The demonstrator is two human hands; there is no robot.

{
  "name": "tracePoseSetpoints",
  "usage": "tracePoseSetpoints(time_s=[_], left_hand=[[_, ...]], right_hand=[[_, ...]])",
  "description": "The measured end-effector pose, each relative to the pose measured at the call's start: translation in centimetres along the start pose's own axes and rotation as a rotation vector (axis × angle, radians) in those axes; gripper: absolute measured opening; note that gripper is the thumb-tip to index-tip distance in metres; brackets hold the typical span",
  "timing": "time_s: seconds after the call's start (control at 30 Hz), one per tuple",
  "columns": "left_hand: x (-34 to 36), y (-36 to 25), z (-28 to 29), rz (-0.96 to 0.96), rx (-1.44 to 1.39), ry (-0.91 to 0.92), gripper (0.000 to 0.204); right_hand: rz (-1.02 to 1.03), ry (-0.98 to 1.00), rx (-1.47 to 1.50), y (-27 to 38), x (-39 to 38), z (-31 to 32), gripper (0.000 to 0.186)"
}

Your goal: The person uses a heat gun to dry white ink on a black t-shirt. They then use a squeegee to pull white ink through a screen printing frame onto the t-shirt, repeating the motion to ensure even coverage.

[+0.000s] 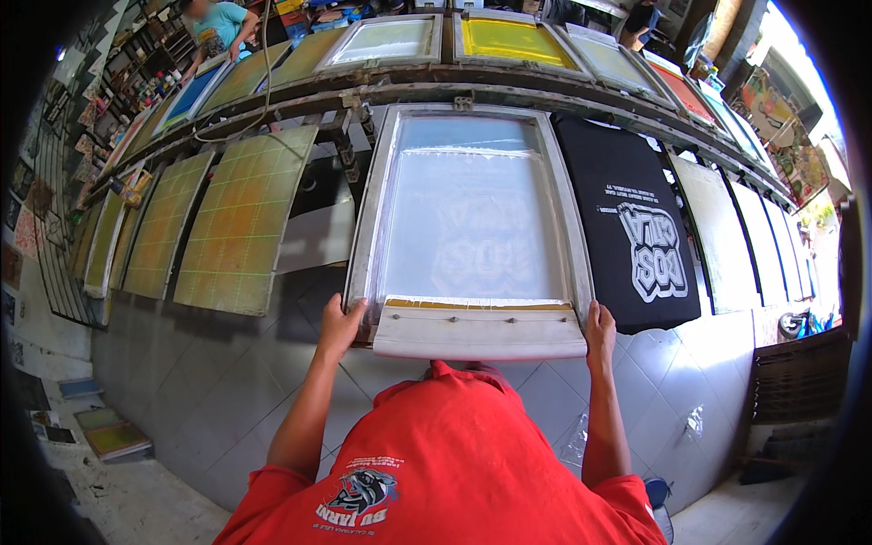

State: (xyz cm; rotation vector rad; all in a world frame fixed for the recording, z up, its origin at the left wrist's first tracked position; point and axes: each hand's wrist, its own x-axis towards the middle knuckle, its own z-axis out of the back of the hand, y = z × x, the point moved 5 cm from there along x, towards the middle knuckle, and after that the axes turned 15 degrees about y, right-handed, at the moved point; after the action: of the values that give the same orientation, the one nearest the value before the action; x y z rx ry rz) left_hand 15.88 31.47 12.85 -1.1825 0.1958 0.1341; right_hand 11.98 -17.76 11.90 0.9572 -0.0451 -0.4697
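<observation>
A large silk-screen frame point(372, 200) with a pale mesh lies in front of me, its far end at the hinge clamp on the rail. Faint lettering shows through the mesh, and white ink lines its near and far ends. Across the near end rests a wide squeegee point(481, 334) with a pale handle. My left hand point(341, 325) grips the frame's near left corner, thumb on top. At the near right corner my right hand point(600, 332) holds the frame the same way. The undersides of both hands' grips are hidden.
A black printed T-shirt point(627, 218) lies on the board to the right. Yellowish boards point(241, 218) line the left side. Behind the rail point(272, 104) stand more screens, one with yellow ink point(518, 44). A person point(218, 27) stands at the far left, another point(639, 23) at the far right.
</observation>
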Motion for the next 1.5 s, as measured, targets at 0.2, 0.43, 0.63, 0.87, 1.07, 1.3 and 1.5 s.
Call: tracePoseSetpoints(time_s=[0.2, 0.43, 0.63, 0.87, 1.07, 1.3, 1.5], left_hand=[[-1.9, 0.3, -0.4, -0.034, 0.085, -0.001, 0.025], [-4.3, -4.4, -6.9, -0.118, -0.022, 0.027, 0.027], [-3.4, -7.9, -17.3, -0.143, 0.089, 0.072, 0.041], [-3.4, -11.3, -30.6, -0.098, 0.102, 0.1, 0.037], [-4.2, -13.1, -37.5, -0.06, 0.143, 0.062, 0.045], [-4.6, -13.7, -40.1, -0.022, 0.152, 0.021, 0.043], [-4.7, -13.3, -40.8, -0.089, 0.17, -0.072, 0.042]], right_hand=[[-0.071, 0.01, -0.034, -1.7, -1.3, 1.7, 0.044], [-0.004, -0.061, 0.173, -6.6, -2.5, 9.1, 0.037], [0.086, -0.064, 0.201, -13.6, -0.4, 19.6, 0.042], [0.046, -0.128, 0.214, -19.8, 3.5, 29.6, 0.042], [0.037, -0.142, 0.126, -25.9, 8.1, 34.6, 0.044], [0.064, -0.131, 0.172, -28.5, 12.2, 35.6, 0.044], [0.037, -0.048, 0.158, -27.6, 13.7, 35.7, 0.043]])
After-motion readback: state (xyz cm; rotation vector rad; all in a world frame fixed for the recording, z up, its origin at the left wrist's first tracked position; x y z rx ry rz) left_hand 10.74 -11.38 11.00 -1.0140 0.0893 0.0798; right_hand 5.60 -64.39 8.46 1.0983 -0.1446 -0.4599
